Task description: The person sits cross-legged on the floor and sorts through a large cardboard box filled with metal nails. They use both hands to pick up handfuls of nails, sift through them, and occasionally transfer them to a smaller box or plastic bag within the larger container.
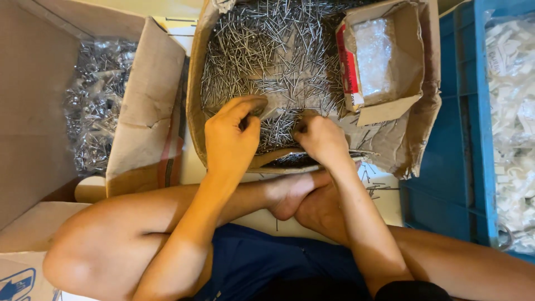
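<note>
Steel nails (267,61) fill a torn cardboard box (196,106), and both hands are down among them at its near edge. The left hand (229,136) has thumb and forefinger curled into a pinch, the tips pressed into the pile; whether any nail is already caught between them cannot be told. The right hand (320,139) is bunched, its fingertips buried in the same heap, and its hold is hidden too. By the look of it, the step in hand is gathering or sorting nails out of the loose mass. A next move would call for closing the fingertips cleanly on a few shanks and lifting without snagging the tangle or the sharp points. The nails lie directly under and ahead of both sets of fingers, spreading toward the far wall of the box. A smaller carton (384,61) lined with clear plastic sits in the box's right corner. A few stray nails lie on the floor by the person's crossed feet. Left stands a second carton (145,111) of shiny metal parts; right, a blue crate (462,111) of white plastic pieces (512,100).
</note>
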